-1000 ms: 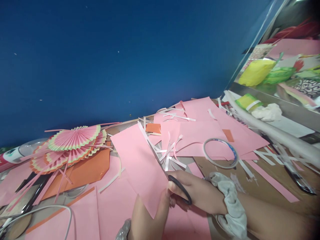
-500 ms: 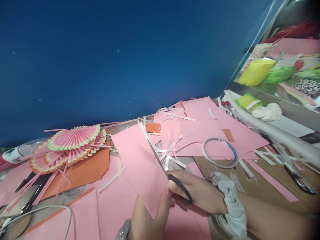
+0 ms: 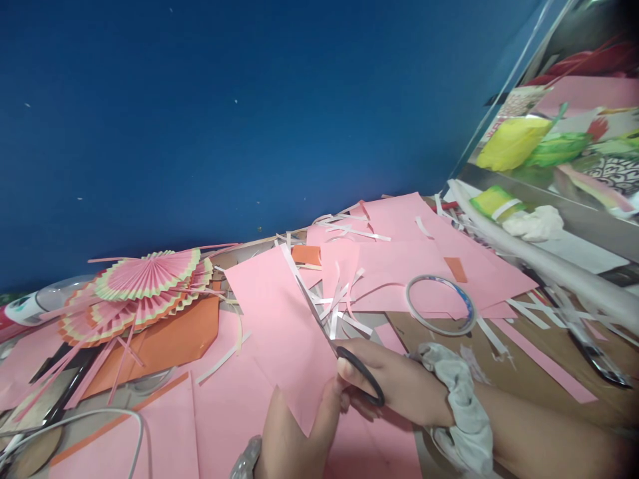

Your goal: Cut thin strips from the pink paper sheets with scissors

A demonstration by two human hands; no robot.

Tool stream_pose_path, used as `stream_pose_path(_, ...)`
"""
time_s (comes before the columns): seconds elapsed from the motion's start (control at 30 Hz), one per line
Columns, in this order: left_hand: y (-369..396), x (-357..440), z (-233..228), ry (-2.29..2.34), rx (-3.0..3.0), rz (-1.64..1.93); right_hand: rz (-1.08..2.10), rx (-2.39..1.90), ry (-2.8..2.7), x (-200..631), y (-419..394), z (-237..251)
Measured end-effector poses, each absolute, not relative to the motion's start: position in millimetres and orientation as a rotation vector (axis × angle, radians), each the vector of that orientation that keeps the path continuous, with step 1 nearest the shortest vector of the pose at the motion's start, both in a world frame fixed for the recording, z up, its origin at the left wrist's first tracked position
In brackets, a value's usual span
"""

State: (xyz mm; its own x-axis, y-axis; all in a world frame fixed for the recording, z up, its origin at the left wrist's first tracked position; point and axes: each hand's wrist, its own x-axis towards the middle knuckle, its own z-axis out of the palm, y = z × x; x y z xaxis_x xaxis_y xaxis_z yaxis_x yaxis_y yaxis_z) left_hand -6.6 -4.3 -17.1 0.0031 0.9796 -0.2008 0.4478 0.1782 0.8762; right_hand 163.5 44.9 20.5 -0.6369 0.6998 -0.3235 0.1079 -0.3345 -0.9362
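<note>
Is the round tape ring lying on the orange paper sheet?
No, the round tape ring lies partly on pink paper beside bare brown table.

I am looking at a brown tabletop (image 3: 524, 372) that is carrying loose pink paper sheets (image 3: 399, 266) beyond the hands, a tape ring (image 3: 439, 305) lying just past the right wrist, pleated paper fans (image 3: 144, 279) resting on an orange sheet (image 3: 170, 342) far to the left, and white paper strips (image 3: 339, 306) scattering between them.

Even, fairly bright light with soft shadows; edges bend and darken, the far right perhaps slightly blurred.
</note>
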Motion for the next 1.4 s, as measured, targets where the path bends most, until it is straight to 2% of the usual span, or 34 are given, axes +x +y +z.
stream_pose_path(0.7,1.0,-8.3,-9.0,1.396,1.461,0.782,2.010,-1.035,-1.504,163.1,45.5,17.3)
stream_pose_path(1.4,-2.8,-6.8,-11.7,1.518,1.376,0.762,1.989,-1.052,-1.529,163.0,45.0,21.6)
